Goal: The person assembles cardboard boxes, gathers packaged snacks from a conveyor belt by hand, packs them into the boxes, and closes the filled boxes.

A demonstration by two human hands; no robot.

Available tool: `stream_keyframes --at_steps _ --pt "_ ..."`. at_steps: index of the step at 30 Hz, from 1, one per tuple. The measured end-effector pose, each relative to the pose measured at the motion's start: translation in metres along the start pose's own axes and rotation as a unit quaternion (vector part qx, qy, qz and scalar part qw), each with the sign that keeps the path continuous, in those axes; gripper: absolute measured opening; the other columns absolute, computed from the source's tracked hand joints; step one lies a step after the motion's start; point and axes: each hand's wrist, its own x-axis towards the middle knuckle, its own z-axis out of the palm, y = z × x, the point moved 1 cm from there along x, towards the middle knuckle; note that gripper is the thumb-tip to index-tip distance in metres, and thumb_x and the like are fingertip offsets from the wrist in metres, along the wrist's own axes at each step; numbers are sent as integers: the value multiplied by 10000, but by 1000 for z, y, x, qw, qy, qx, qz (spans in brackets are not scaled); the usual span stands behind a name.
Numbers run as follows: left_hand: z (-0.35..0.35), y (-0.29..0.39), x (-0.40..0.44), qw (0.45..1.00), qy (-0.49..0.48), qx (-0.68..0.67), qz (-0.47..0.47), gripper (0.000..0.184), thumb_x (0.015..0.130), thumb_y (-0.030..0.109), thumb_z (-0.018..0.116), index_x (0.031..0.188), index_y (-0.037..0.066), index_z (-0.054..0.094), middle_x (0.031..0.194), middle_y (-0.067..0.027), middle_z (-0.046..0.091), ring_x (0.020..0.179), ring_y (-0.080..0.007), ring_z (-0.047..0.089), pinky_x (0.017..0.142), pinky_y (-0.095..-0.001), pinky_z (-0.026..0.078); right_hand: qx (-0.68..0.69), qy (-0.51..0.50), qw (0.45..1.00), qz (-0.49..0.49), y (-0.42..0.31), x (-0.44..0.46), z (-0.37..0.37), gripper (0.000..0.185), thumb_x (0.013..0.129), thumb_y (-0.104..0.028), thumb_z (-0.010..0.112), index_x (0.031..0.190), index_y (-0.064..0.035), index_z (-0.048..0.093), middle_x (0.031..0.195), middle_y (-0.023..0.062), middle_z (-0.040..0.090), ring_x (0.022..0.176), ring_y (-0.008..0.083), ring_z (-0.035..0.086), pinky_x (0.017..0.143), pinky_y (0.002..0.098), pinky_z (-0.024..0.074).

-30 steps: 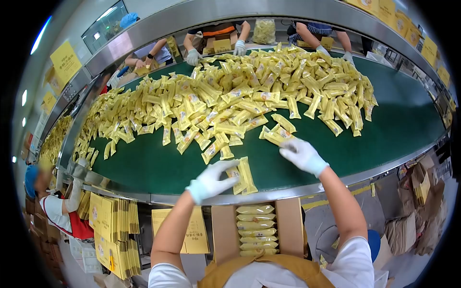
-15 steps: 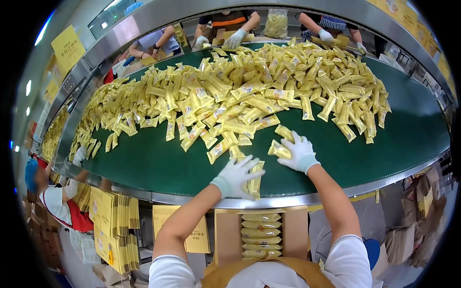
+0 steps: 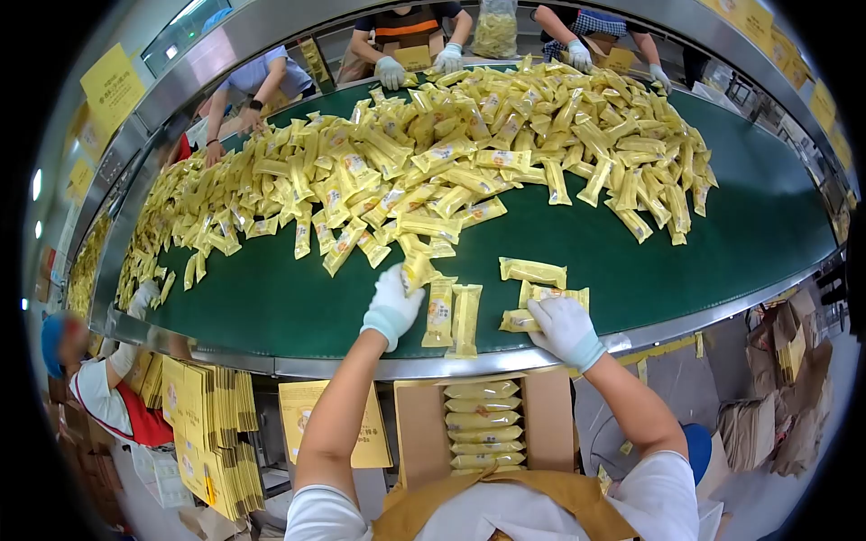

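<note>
My left hand, in a white glove, is closed on a yellow packet at the near edge of the large heap. Just right of it, two packets lie side by side near the belt's front rim. My right hand, also gloved, rests over a small group of packets, its fingertips pressed on the lower one; its thumb side is partly hidden. Another packet lies above that group. Below the rim, an open carton holds a row of several packets.
The green belt has a metal front rim. Flat yellow cartons stand at lower left, near a co-worker in a red apron. Across the belt, other people's hands touch the heap. Brown cardboard lies at right.
My left hand has moved left from the paired packets and closed on another packet. My right hand has drawn packets down toward the front rim, and they now lie more spread out.
</note>
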Motion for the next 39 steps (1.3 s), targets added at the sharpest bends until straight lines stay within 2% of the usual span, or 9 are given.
stream_keyframes --at_steps 5,7,12,16,23,25,33,37,39 --pt "19 42 -23 987 -113 88 -76 613 841 411 747 1259 40 496 1256 -209 535 1129 -407 605 955 -469 520 19 34 983 180 18 18 -28 455 765 -205 735 1182 -53 631 1012 129 642 934 334 614 849 443 500" --pt "25 50 -24 985 -97 118 -79 630 824 431 764 1239 34 507 1234 -199 542 1117 -401 616 939 -467 534 6 -160 966 204 41 9 -7 413 786 -245 750 1146 -72 646 1051 132 632 951 337 617 862 431 504" --pt "0 43 -10 990 -98 68 -71 521 725 380 788 1046 -1 636 981 -206 726 921 -352 712 850 -389 562 60 -195 960 190 55 3 -2 412 787 -317 782 1095 -73 659 1102 153 601 989 349 630 888 431 518" --pt "-17 66 -17 993 -115 -40 8 581 717 400 792 1064 -39 635 959 -244 724 870 -378 715 826 -393 564 147 -100 956 233 52 36 -34 385 791 -328 774 1056 -69 669 1072 165 583 967 369 641 857 438 540" --pt "28 119 -36 947 -218 233 30 737 782 347 786 1377 46 471 1149 -211 673 1039 -375 690 910 -430 562 31 -181 918 352 52 88 14 392 818 -424 728 1019 -95 660 1011 151 713 971 328 695 847 424 557" --pt "24 119 -37 946 -214 240 36 534 818 264 764 1260 90 522 1135 -162 686 1035 -357 702 895 -427 567 38 -138 917 373 39 94 1 403 818 -429 731 1026 -93 652 1011 141 717 951 326 700 835 429 562" --pt "6 49 -11 924 -1 365 115 416 868 106 655 1270 172 572 1028 -86 661 940 -281 706 808 -402 562 -64 -121 953 272 38 72 62 106 895 -174 619 967 -96 621 842 97 706 770 299 725 681 430 577" --pt "16 9 -21 894 92 351 263 416 890 177 669 1293 142 574 1149 -89 659 1146 -290 619 1005 -488 468 -144 -92 974 148 28 58 53 156 871 -133 601 1024 -102 610 862 77 673 801 250 700 670 392 538" --pt "15 11 -38 897 59 351 261 766 802 433 766 1408 54 491 1255 -136 604 1261 -308 534 1101 -527 368 -186 -79 975 90 20 43 50 246 866 -123 613 1110 -89 609 921 63 657 905 236 685 733 372 521"
